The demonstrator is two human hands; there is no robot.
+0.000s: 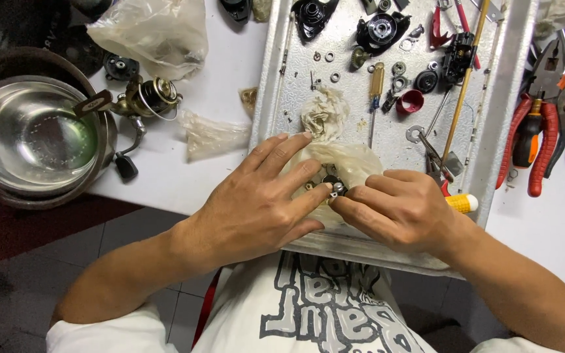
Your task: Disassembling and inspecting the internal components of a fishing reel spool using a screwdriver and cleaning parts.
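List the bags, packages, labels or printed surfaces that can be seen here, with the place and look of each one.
Clear plastic bag: top left on the white table, crumpled, milky.
Small clear bag: left of the metal tray, flat, wrinkled.
Thin plastic bag: on the tray under both hands, translucent, yellowish.
Shirt print: bottom centre, grey lettering on white cloth.
No screens or signs.

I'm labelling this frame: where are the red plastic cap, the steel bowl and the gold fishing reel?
Red plastic cap (411, 102), head view, its rim.
Steel bowl (8, 171), head view, inner wall.
Gold fishing reel (154, 96), head view, spool.
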